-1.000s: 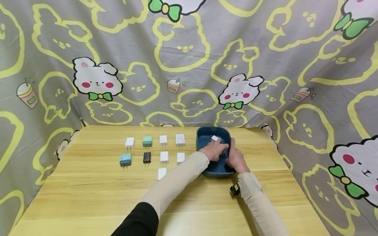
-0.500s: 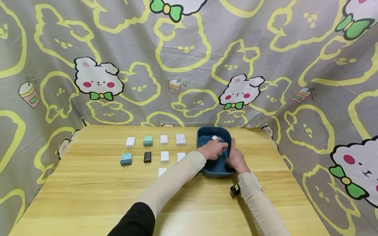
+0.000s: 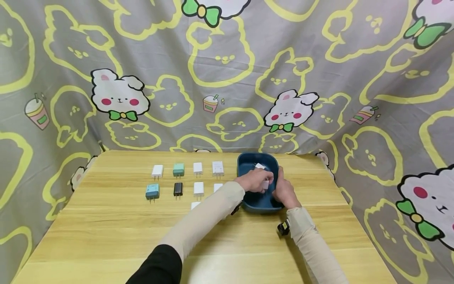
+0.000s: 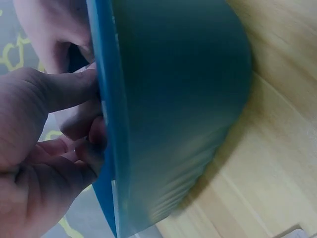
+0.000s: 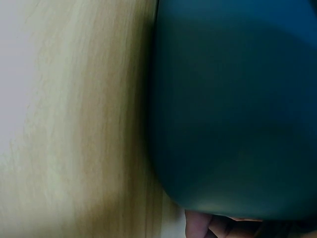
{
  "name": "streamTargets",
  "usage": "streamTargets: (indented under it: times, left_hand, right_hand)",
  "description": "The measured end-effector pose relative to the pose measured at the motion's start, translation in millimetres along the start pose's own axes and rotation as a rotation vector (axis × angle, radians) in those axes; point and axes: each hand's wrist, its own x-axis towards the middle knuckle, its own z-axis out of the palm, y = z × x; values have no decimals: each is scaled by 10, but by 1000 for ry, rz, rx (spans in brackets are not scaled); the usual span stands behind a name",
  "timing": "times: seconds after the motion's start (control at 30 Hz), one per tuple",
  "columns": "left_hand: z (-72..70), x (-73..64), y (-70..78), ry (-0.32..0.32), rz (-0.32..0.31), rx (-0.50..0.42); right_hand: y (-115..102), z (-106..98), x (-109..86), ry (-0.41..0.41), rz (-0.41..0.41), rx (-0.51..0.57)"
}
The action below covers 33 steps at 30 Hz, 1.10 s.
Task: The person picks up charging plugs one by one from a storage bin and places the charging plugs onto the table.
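Observation:
My left hand [image 3: 253, 180] reaches into the dark blue plastic bin [image 3: 266, 207] and pinches a white charger [image 3: 265, 184] between thumb and fingers. The left wrist view has these fingers [image 4: 69, 91] close behind the bin's rim, which hides part of them. Another white charger [image 3: 259, 166] lies inside, toward the far end. My right hand [image 3: 285, 192] holds the bin's right side by its wall. In the right wrist view, only some right fingers [image 5: 198, 225] show beneath the bin's dark outer wall [image 5: 233, 119].
Left of the bin, chargers lie in rows on the wooden table [image 3: 124, 236]: several white ones such as this one [image 3: 218, 168], a green one [image 3: 179, 169], a blue one [image 3: 152, 191] and a black one [image 3: 178, 189]. My left sleeve partly covers the nearest white chargers. A patterned curtain [image 3: 227, 94] stands behind.
My left hand has shifted slightly left and turned within the bin, so the white charger in its fingers now shows. My right hand stays on the bin's side.

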Motion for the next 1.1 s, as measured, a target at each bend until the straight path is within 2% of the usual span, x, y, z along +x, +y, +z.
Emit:
streamTargets:
  times: [0.3, 0.5, 0.73, 0.87, 1.1]
  left_hand:
    - [-23, -56, 3, 4, 15, -13]
    - [-50, -150, 21, 23, 44, -39]
    - [-56, -239, 42, 98, 61, -89]
    - [-49, -254, 52, 140, 79, -69]
    - [-23, -322, 85, 176, 92, -18]
  right_hand:
    - [12, -7, -6, -5, -2, -5]
    - [6, -1, -19, 21, -23, -18]
    - [-9, -10, -41, 47, -47, -24]
    - [-9, -27, -46, 41, -41, -28]
    - [8, -14, -36, 22, -35, -36]
